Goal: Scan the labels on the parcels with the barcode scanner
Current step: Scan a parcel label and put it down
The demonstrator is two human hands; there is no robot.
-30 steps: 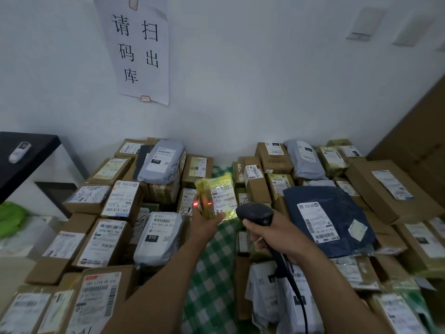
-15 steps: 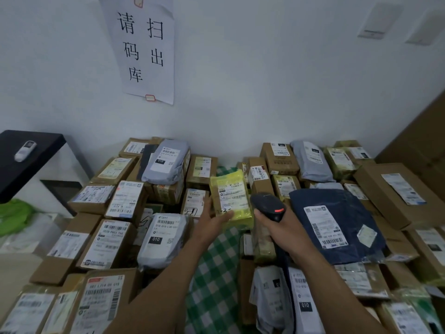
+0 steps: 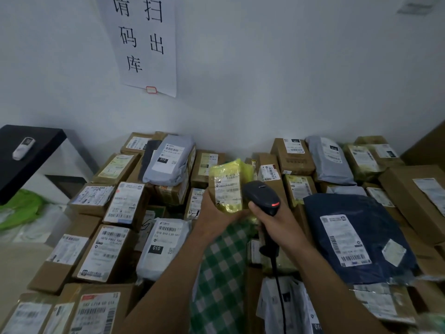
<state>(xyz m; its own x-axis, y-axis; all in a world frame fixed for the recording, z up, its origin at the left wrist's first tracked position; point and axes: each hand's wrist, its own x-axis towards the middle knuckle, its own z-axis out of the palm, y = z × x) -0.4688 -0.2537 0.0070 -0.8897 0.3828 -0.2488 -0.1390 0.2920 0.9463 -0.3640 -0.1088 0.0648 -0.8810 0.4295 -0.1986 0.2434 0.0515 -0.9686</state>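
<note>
Parcels stacked either side of a cloth strip, against a wall.

At the centre a parcel is held up in the left hand; the scanner, held in the right hand, is set just to its right. The cloth is laid below both, between the left stack and the right stack. A bag is laid on top of the right stack. A sign is fixed to the wall above the left stack. A table is placed at the far left, with a handset on it.

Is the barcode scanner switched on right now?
On: a red light glows on the barcode scanner, gripped in the right hand. No red beam spot shows on the yellow parcel held in the left hand.
</note>
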